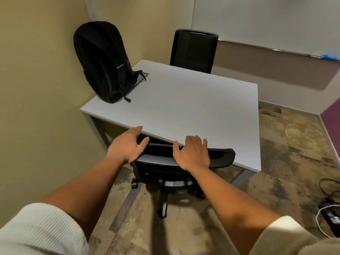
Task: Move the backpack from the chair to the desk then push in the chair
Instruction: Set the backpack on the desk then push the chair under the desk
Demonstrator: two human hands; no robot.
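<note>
The black fabric backpack (103, 61) stands upright on the far left corner of the pale grey rectangular tabletop (193, 107), leaning toward the yellow wall. The black mesh-backed office chair (184, 162) on castors sits at the near edge, its seat tucked under the tabletop. The left hand (127, 146) rests on the left end of the backrest top, grip loose with fingers spread. The right hand (193, 153) lies flat on the backrest top, grip released. A second black chair (193, 50) stands at the far side.
</note>
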